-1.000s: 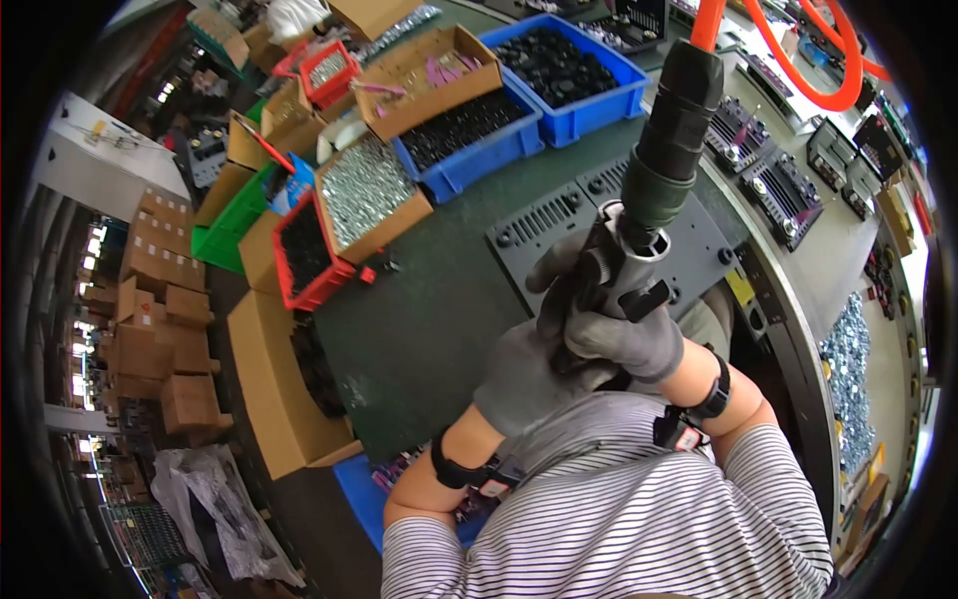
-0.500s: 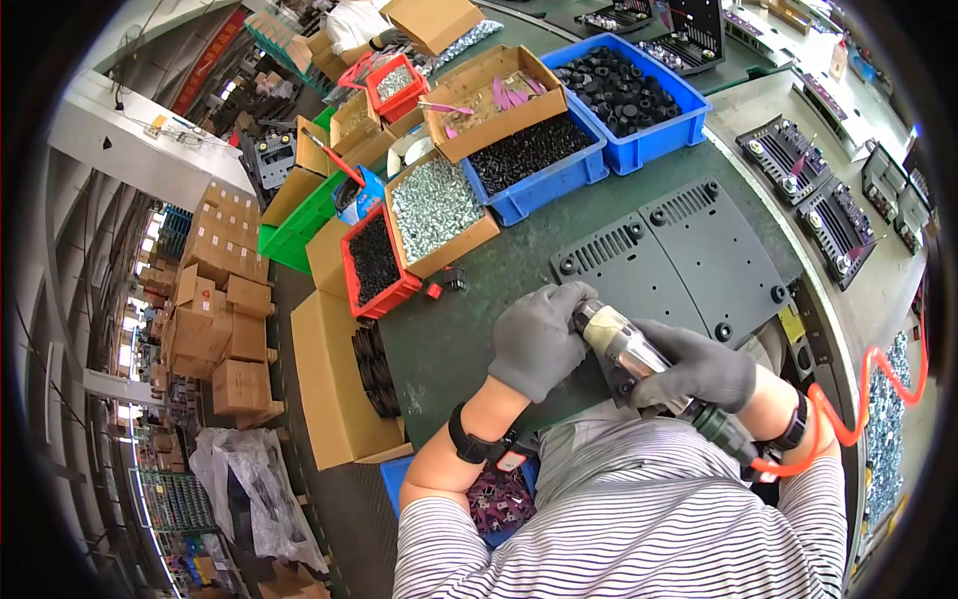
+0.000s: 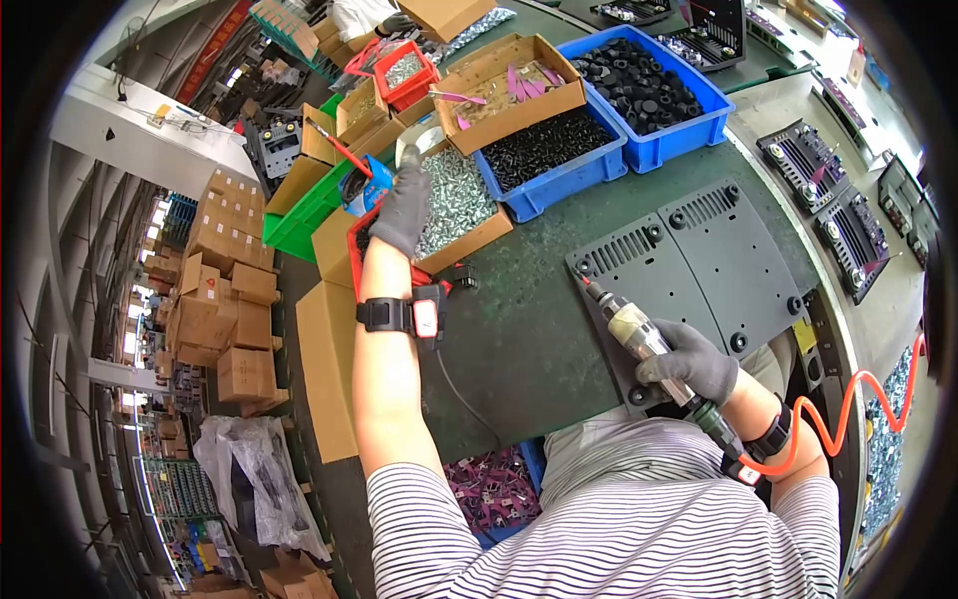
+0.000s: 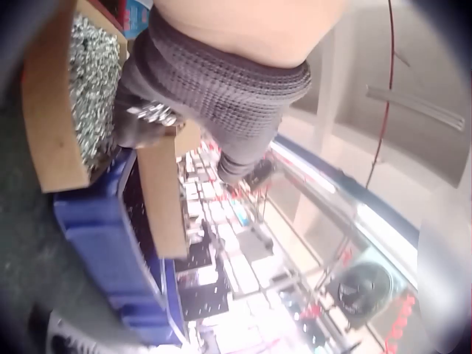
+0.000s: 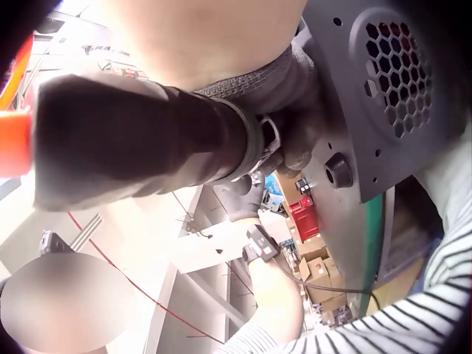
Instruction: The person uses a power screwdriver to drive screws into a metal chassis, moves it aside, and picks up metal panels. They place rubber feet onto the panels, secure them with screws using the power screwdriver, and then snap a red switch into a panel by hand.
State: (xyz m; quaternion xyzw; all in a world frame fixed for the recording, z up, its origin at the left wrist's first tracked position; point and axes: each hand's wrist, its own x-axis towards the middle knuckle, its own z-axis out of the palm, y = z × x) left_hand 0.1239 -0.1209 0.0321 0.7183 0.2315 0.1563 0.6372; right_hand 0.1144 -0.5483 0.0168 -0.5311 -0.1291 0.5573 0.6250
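My right hand [image 3: 696, 361] grips an air screwdriver [image 3: 639, 331], its nose slanting up and left over a dark grey metal panel [image 3: 689, 265] with black round feet. In the right wrist view the driver's dark rear body [image 5: 147, 140] fills the foreground. My left hand [image 3: 402, 210] reaches over the cardboard box of silver screws [image 3: 457, 200], its gloved fingers extended away from me. The left wrist view has that hand [image 4: 214, 103] at the screw box, thumb and fingers apart, with silver screws [image 4: 155, 113] showing between them.
Blue bins of black screws [image 3: 549, 150] and black rubber feet [image 3: 639, 85] stand behind the bench's green top [image 3: 509, 349]. A carton with pink strips [image 3: 514, 90] rests on one. An orange coiled hose [image 3: 848, 414] trails right. Purple parts [image 3: 494, 489] fill a low bin.
Both hands held the raised screwdriver, then lowered it over the panel. The left hand has since left its nose and swung out left to the screw box; the right keeps hold.
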